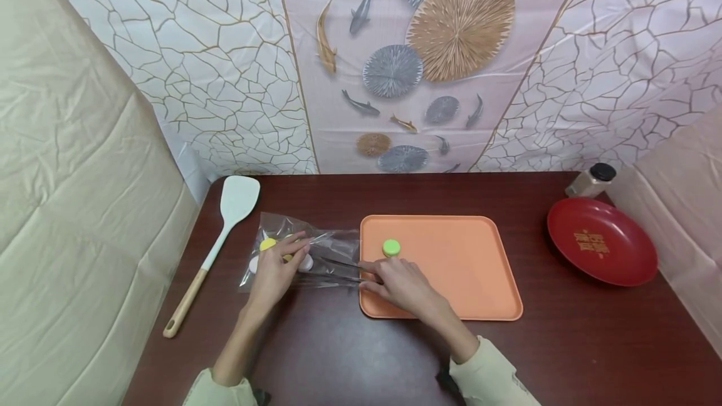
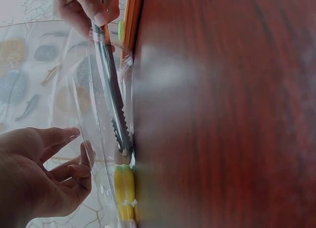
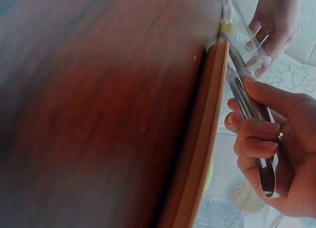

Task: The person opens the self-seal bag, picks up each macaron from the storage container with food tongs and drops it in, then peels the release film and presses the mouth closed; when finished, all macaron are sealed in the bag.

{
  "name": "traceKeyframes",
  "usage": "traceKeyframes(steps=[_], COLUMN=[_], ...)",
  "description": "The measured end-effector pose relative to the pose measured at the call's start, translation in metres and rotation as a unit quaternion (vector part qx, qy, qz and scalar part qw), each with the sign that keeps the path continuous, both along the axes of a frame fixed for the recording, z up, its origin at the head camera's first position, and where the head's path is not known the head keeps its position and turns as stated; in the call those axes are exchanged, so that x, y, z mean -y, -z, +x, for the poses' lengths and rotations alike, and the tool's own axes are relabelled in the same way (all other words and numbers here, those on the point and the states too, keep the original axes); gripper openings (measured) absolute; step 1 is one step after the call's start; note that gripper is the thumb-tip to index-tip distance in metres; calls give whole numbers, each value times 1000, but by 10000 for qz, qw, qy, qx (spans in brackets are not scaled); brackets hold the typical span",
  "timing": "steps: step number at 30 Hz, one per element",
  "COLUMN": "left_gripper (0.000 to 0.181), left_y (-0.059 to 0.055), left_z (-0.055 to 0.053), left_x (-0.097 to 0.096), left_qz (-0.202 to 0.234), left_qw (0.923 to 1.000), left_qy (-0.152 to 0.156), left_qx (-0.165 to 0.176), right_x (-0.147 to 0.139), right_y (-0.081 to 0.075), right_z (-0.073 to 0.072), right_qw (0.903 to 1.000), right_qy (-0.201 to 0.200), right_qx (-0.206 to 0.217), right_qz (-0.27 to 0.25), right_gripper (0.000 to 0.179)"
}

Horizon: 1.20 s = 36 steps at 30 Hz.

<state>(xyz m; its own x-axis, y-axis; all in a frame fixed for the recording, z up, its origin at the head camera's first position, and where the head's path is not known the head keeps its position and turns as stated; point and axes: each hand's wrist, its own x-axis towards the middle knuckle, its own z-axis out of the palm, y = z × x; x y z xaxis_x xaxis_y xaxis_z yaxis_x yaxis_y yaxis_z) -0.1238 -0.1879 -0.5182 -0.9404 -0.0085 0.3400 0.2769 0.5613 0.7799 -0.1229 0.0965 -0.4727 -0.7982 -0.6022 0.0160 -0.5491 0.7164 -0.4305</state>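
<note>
A clear plastic bag (image 1: 338,243) lies left of the orange tray (image 1: 462,268), with several macarons inside, among them a yellow macaron (image 1: 267,244) and a white macaron (image 1: 306,262). My left hand (image 1: 275,274) is over the bag, its thumb and fingers pinching the upper film. In my right hand (image 1: 403,284) I grip metal tongs (image 2: 109,80) by their arms. The toothed tips reach through the bag's mouth, right at a brownish macaron (image 2: 123,157) in the left wrist view. On the tray's left part sits a green macaron (image 1: 392,247).
A pale spatula (image 1: 239,199) with a wooden handle lies along the table's left side. Toward the right edge is a red plate (image 1: 602,242), with a black-lidded jar (image 1: 591,180) behind it. Fabric walls enclose the table at the back and sides.
</note>
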Motion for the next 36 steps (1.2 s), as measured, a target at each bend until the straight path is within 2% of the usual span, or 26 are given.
traceKeyframes(steps=[1,2,3,4,5,8,9,12,15,17,18,21,23,24,25,26,30,31,33,36], left_gripper=[25,25,25,25,25,24,25,24,25,25,25,24,24,24,23,24,25,26,26,28], left_y=[-9,-10,-5,-8,-2,-5,5,6,27,10,17,20,29,38,41,40,45,43,46,43], left_z=[3,3,1,2,0,1,-3,-5,-13,-7,-9,-11,-14,-18,-19,-18,-20,-19,-21,-20], left_x=[-3,-3,-1,-2,0,-1,2,3,11,5,7,7,10,12,13,14,16,16,16,15], left_qz=[-28,-17,10,24,57,36,-6,-51,40,155,123,60,19,-24,-66,-22,-170,-143,-211,-179], left_qw=[9999,9999,10000,9999,10000,9997,9997,9996,10000,9997,9999,10000,10000,10000,9999,9999,9992,9992,9989,9992], left_qy=[-30,-31,-8,-13,-10,-46,-55,-28,46,153,72,24,-5,-77,-96,-51,-180,-137,-194,-137], left_qx=[96,115,99,127,78,240,249,282,-1,-73,-52,22,46,51,94,106,303,356,367,327], right_x=[-1,-2,-4,-6,-10,-24,-30,-48,-67,-78,-83,-99,-108,-112,-116,-119,-129,-130,-132,-134], right_y=[0,0,-1,-2,-4,-11,-14,-24,-34,-38,-39,-39,-37,-35,-33,-32,-26,-25,-23,-20], right_z=[0,0,1,1,2,6,8,11,14,16,16,17,18,18,18,19,20,20,20,21], right_qw=[10000,10000,9999,9998,9997,9988,9985,9970,9953,9939,9931,9903,9894,9889,9887,9885,9873,9870,9863,9856], right_qy=[6,17,30,49,77,250,326,631,916,1081,1156,1383,1442,1471,1490,1505,1575,1584,1604,1637], right_qx=[23,20,-6,-37,-78,-109,-85,-15,-40,-80,-88,-76,-87,-80,-68,-45,191,258,372,417], right_qz=[-39,-84,-132,-183,-234,-409,-443,-437,-312,-222,-190,-125,-164,-169,-167,-152,-1,40,89,101], right_gripper=[33,34,35,36,36,36,37,40,44,43,43,43,42,41,41,40,37,36,36,36])
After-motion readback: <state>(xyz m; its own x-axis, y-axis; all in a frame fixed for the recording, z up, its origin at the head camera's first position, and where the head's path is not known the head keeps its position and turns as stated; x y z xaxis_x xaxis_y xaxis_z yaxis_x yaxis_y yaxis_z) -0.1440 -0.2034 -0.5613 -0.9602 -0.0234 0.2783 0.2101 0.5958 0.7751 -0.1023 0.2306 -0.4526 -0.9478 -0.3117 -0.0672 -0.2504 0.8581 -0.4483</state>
